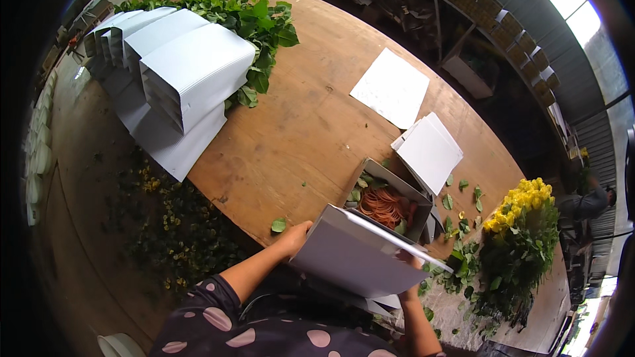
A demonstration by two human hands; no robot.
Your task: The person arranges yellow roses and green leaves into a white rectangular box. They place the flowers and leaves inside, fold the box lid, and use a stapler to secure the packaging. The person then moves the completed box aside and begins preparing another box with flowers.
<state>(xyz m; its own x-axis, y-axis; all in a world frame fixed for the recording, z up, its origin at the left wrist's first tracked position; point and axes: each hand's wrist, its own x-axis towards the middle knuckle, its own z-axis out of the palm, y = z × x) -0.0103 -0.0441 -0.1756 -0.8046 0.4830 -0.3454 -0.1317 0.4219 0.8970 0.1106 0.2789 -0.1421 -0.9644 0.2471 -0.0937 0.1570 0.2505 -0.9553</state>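
Gripping one edge each, the left hand (296,235) and the right hand (409,270) hold a folded white cardboard sheet (357,258) between them, so it stays spread and tilted. Just beyond it, a box of orange rubber bands (383,205) sits within reach; right of the hands stand yellow roses (522,201).

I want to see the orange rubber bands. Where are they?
In the head view, the orange rubber bands lie in a small grey box on the wooden table, just beyond the folded white cardboard the person holds.
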